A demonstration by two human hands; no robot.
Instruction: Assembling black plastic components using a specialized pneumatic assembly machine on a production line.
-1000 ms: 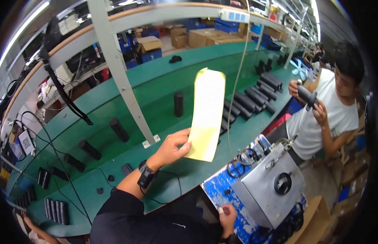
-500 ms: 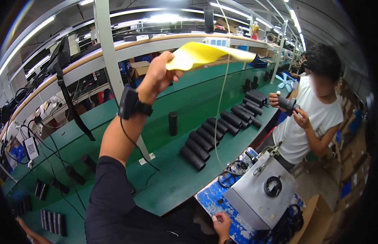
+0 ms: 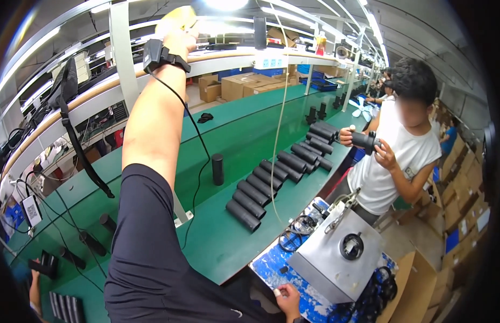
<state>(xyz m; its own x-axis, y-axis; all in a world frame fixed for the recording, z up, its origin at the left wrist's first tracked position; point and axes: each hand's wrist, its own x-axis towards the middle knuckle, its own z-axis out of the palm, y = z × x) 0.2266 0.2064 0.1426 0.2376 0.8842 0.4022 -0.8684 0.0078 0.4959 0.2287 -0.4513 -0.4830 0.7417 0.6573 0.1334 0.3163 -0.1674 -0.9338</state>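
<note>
My left arm is raised high toward the overhead rail, a black band on its wrist with a cable hanging from it. My left hand [image 3: 181, 42] is closed on a thin, flexible yellow sheet [image 3: 176, 19], partly washed out by glare. Low in the view, my right hand [image 3: 287, 299] rests with curled fingers at the edge of the blue, paint-worn bench [image 3: 267, 262]. Something white covers a fingertip there; whether the fingers hold anything is hidden. Beyond them stands a grey metal box [image 3: 336, 258] with a round black fitting on top.
Several black tubes [image 3: 243, 215] lie in a row on the green table [image 3: 207, 253]; one black tube [image 3: 217, 169] stands upright. A co-worker [image 3: 395, 145] at the right holds a black cylindrical part [image 3: 364, 141]. Another person's arm [image 3: 35, 293] reaches in at lower left. A cord [image 3: 278, 124] hangs midway.
My left hand has risen and moved left with the yellow sheet, which was stretched out to the right and now shows only behind the fingers. My right hand has barely moved.
</note>
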